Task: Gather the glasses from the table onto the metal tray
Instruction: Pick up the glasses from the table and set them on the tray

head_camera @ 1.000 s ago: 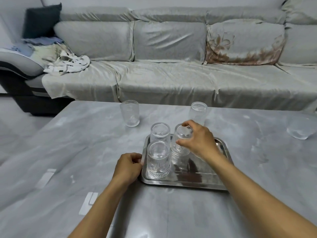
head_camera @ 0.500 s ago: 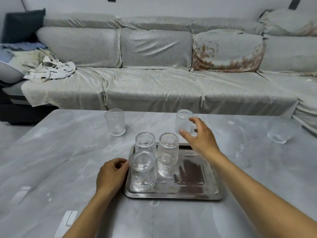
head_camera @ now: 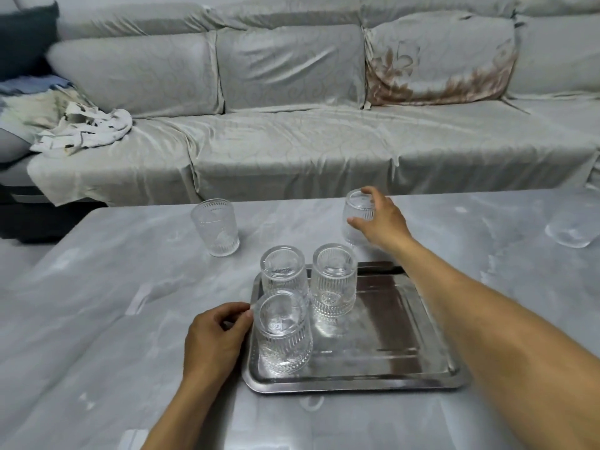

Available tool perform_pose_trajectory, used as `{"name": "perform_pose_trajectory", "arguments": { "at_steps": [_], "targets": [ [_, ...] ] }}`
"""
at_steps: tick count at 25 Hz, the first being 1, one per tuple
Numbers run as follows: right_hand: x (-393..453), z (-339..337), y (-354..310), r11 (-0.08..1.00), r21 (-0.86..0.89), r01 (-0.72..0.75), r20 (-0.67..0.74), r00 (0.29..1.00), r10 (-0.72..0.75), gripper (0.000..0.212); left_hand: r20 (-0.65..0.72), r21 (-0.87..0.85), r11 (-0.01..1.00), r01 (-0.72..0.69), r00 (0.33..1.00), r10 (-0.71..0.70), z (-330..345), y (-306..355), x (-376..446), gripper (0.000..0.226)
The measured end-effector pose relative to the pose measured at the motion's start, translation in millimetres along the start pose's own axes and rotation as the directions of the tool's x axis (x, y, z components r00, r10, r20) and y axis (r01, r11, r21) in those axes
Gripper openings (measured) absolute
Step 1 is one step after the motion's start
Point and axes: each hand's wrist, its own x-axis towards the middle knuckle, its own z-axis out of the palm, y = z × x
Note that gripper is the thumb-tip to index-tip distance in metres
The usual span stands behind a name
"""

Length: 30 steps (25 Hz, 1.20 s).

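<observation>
A metal tray (head_camera: pixel 389 339) lies on the grey table near me. Three ribbed clear glasses stand on its left half: one at the back left (head_camera: pixel 283 274), one beside it (head_camera: pixel 334 280), one at the front left (head_camera: pixel 282 332). My left hand (head_camera: pixel 214 339) is curled against the tray's left rim and holds it. Just beyond the tray's far edge, my right hand (head_camera: pixel 381 222) wraps around a fourth glass (head_camera: pixel 357 206) that stands on the table. Another glass (head_camera: pixel 215 227) stands alone farther left, and one more (head_camera: pixel 568 233) sits at the far right.
The marbled grey table (head_camera: pixel 113 303) spreads out on all sides of the tray. A long grey sofa (head_camera: pixel 292 141) runs along the table's far edge, with crumpled cloths (head_camera: pixel 84 128) on its left end.
My right hand let go of the glass it set on the tray, reached past the tray's far edge and closed around the glass there. My left hand stayed at the tray's rim.
</observation>
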Motion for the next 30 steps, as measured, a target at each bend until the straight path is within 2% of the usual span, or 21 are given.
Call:
{"name": "perform_pose_trajectory", "arguments": {
  "at_steps": [2,5,7,9,12,16,30],
  "targets": [
    [-9,-5,0,0.997,0.074,-0.001,-0.088,0.996,0.007,0.062,-0.007,0.009,1.000,-0.005,1.000,0.005,1,-1,1,0.008],
    [-46,-33,-1,0.942,0.336,0.012,-0.278,0.957,0.087,0.058,0.001,0.043,0.999,-0.001,1.000,0.001,0,1,-1,0.011],
    [-91,-58,-6,0.906,0.420,0.054,-0.318,0.944,0.091,0.055,0.004,0.041,0.999,0.020,1.000,-0.020,-4,4,-3,0.012],
    [-142,-76,-13,0.911,0.402,0.090,-0.312,0.949,0.044,0.056,0.041,-0.007,0.999,0.043,0.998,-0.043,-7,8,-6,0.011],
    [-199,-77,-25,0.921,0.355,0.162,-0.222,0.971,-0.086,0.059,0.119,-0.062,0.993,0.105,0.988,-0.097,-13,8,-13,0.015],
    [-217,-60,-40,0.952,0.213,0.219,-0.102,0.974,-0.201,0.063,0.159,-0.059,0.994,0.091,0.984,-0.080,-16,8,-21,0.022],
    [-218,-17,-36,0.960,0.002,0.280,0.039,0.959,-0.280,0.068,0.162,-0.116,0.989,0.096,0.984,-0.077,-16,6,-20,0.021]
  ]
}}
